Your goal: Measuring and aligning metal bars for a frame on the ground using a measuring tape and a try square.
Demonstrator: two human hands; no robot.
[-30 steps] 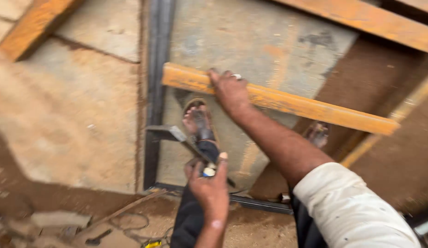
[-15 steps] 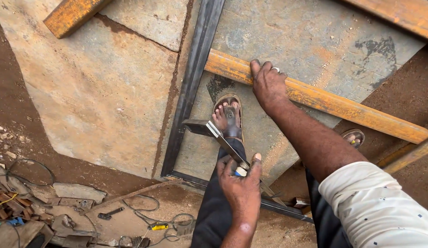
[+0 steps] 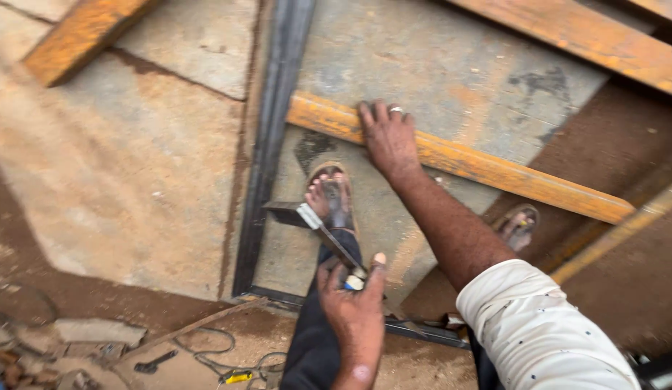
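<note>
Concrete slabs and dirt lie below. Across them a rusty orange steel bar (image 3: 466, 160) runs from upper left to lower right; the right hand (image 3: 389, 137) presses flat on it, fingers spread. The left hand (image 3: 355, 307) grips what seems a try square (image 3: 318, 224), blade pointing up-left.

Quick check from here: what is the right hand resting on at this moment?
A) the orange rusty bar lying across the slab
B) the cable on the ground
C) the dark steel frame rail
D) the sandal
A: the right hand lies flat, fingers spread, on the orange rusty bar that crosses the concrete slab.
</note>
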